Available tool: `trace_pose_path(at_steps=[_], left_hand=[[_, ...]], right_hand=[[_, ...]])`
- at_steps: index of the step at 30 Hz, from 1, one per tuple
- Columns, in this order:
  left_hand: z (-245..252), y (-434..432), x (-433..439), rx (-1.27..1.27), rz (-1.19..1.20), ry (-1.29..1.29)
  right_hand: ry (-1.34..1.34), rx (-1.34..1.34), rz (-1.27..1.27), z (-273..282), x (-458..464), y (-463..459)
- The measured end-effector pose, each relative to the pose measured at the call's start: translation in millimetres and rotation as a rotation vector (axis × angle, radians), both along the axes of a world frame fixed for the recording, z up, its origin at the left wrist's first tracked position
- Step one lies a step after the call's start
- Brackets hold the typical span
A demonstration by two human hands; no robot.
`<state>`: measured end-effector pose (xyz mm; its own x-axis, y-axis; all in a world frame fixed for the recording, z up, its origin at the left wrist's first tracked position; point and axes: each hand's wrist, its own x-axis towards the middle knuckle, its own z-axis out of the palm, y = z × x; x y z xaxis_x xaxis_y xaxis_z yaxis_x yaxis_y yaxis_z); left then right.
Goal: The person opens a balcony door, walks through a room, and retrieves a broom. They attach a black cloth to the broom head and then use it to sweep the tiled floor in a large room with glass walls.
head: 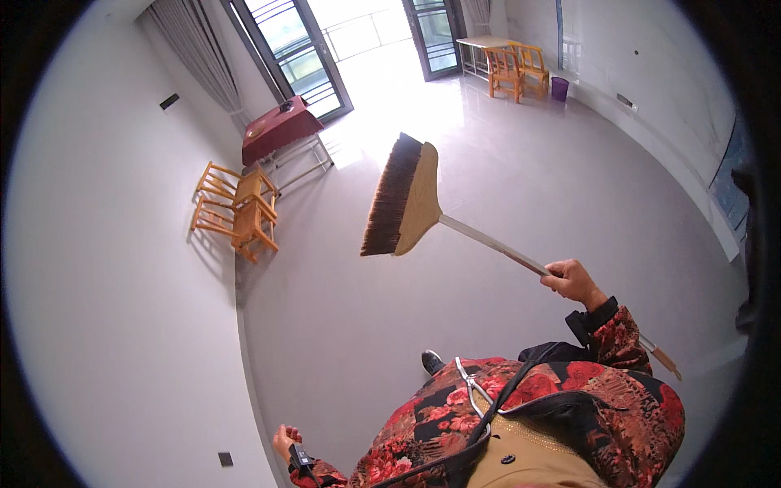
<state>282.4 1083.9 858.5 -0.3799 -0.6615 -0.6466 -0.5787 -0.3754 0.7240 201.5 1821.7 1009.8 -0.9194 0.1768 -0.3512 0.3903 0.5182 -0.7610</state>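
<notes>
A broom [420,198] with dark bristles and a wooden head is held up off to the front, its bristles facing left. My right hand [570,280] is closed around its metal handle, partway along. The rear of the handle [662,357] comes out beyond my right sleeve. My left hand [287,440] hangs low at the left near the white wall; its fingers are loosely curled, and whether they are apart cannot be told. No object shows in it. Both wrists bear black straps. A dark shoe [432,362] stands on the grey floor.
Two wooden chairs [253,221] stand against the left wall beside a table with a red cloth [280,135]. Glass doors [311,61] stand open at the far end. Back right are a white-topped table [486,41], two wooden chairs [505,74] and a purple bin [559,89].
</notes>
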Motion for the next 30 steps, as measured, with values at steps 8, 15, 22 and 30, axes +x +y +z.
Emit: trace_pose_path(at_steps=[8, 15, 22, 30], left_hand=[[-20.2, 72.6, -137.2, -0.042, -0.48, 0.164], [-8.4, 241.8, -229.7, 0.116, -0.8, 0.223], [-27.4, 184.0, -134.9, 0.15, -0.588, 0.136], [-38.8, 32.4, -37.0, 0.079, -0.125, 0.17]], right_hand=[[0.017, 0.034, 0.005, -9.7, 15.7, 0.3], [0.046, -0.013, -0.047, -10.8, 35.7, 25.3], [-0.027, -0.027, -0.004, -23.4, 40.4, 17.7], [0.026, -0.079, 0.009, -46.0, 12.9, -18.4]])
